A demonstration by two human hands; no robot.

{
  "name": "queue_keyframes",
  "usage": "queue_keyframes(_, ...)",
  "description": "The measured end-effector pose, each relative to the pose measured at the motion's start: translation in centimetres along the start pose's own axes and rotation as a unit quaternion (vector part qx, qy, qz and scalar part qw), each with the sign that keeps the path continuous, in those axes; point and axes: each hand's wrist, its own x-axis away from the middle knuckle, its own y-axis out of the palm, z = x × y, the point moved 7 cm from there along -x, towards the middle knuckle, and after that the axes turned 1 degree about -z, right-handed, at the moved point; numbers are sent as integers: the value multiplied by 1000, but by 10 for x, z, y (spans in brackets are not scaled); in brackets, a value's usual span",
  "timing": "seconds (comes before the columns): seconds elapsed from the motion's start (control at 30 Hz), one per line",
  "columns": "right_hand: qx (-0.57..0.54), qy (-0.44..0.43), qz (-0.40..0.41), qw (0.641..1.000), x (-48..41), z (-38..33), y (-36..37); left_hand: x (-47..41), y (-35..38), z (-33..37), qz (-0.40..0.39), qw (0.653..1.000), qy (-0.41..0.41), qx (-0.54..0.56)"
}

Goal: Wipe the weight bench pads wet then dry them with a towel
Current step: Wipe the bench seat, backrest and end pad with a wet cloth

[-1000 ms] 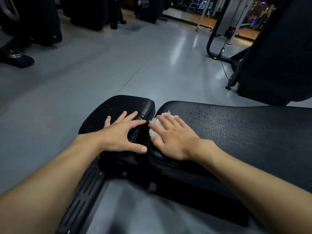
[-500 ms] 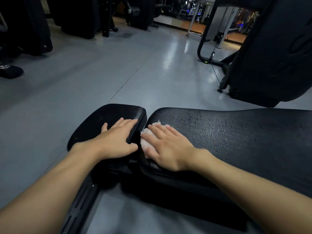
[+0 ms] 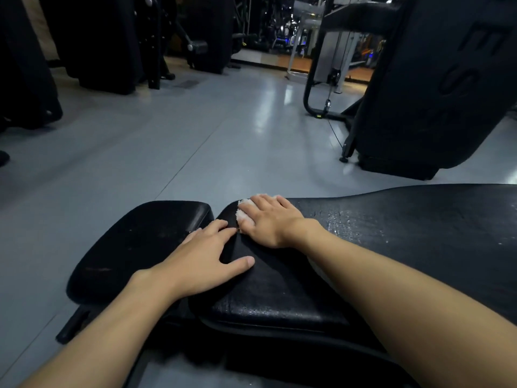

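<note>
I look down at a black bench that fills the lower part of the frame. The seat pad (image 3: 131,245) is at the lower left, and the long pad (image 3: 405,247) runs from the lower centre out to the right edge, with a narrow gap between the two. The left hand (image 3: 207,259) lies flat at the centre of the frame with the fingers straight and a little spread. Its fingers reach over the gap, the thumb rests apart on the near end of the long pad, and it holds nothing. The right hand (image 3: 268,222) is just above it in the frame, at the far left corner of the long pad. It presses a small white cloth (image 3: 242,213) down on the pad with flat, straight fingers held close together. Only the left part of the cloth shows from under the fingers, so I cannot tell how big it is. The index fingertip of the left hand almost meets the thumb side of the right hand, and I cannot tell if they touch. To the right of the right wrist the long pad shines with small drops of water. Behind the bench a grey floor (image 3: 195,130) goes up the frame. A big dark machine (image 3: 436,93) stands at the upper right, and more dark machines (image 3: 106,43) stand at the upper left.
</note>
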Motion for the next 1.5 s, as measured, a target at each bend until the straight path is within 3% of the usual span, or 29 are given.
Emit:
queue_keyframes(0.43, 4, 109, 17, 994, 90, 159, -37, -60, 32, 134, -74, 994, 51, -65)
queue_keyframes(0.77, 0, 211, 38, 977, 170, 306, -67, -95, 65, 291, -99, 979, 149, -94)
queue_keyframes(0.93, -11, 249, 52, 967, 195, 359, -78, -107, 80, 358, -134, 973, 154, -104)
queue_keyframes(1.07, -11, 284, 58, 957, 220, 395, -89, -121, 91, 367, -174, 970, 126, -112)
queue_keyframes(1.5, -49, 394, 77, 915, 319, 438, -94, -129, 93, 361, -164, 975, 126, -84)
